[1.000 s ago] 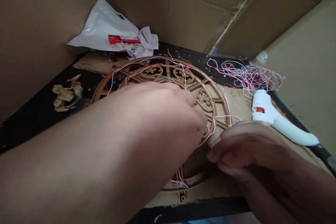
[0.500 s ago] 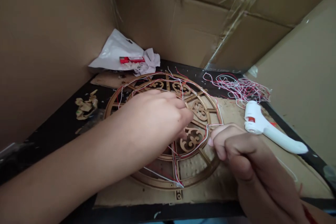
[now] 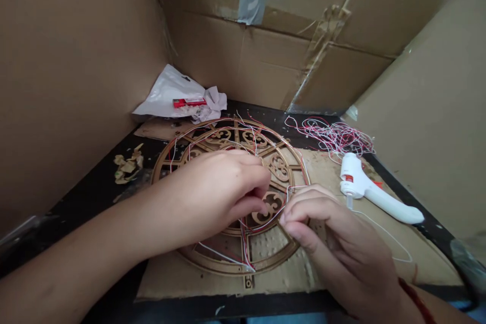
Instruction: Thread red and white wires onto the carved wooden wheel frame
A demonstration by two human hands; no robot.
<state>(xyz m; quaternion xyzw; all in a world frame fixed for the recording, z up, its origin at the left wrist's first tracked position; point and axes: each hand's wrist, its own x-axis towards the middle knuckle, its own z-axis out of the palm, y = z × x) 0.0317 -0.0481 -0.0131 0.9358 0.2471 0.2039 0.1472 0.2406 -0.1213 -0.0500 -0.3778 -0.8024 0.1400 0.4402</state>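
A round brown openwork frame (image 3: 276,262) with spokes and scroll-shaped inserts lies flat on a cardboard sheet. Red and white wire (image 3: 225,256) runs along its rings and spokes. My left hand (image 3: 231,187) is over the frame's middle, its fingers curled down and its thumb bent under; anything between the fingertips is hidden. At the frame's right side my right hand (image 3: 334,233) pinches with thumb and forefinger at the wire along the inner ring. A white wire loop passes just above these fingertips.
Right of my right hand lies a white glue gun (image 3: 379,197), nozzle towards me. Behind it is a tangle of red and white wire (image 3: 334,134). A white plastic bag (image 3: 169,93) with a red lighter (image 3: 188,103) sits back left. Cardboard walls (image 3: 273,61) enclose the dark table.
My right hand has shifted left and its thumb now meets the forefinger in a pinch. My left thumb shows more clearly. The whole view has tilted up a little.
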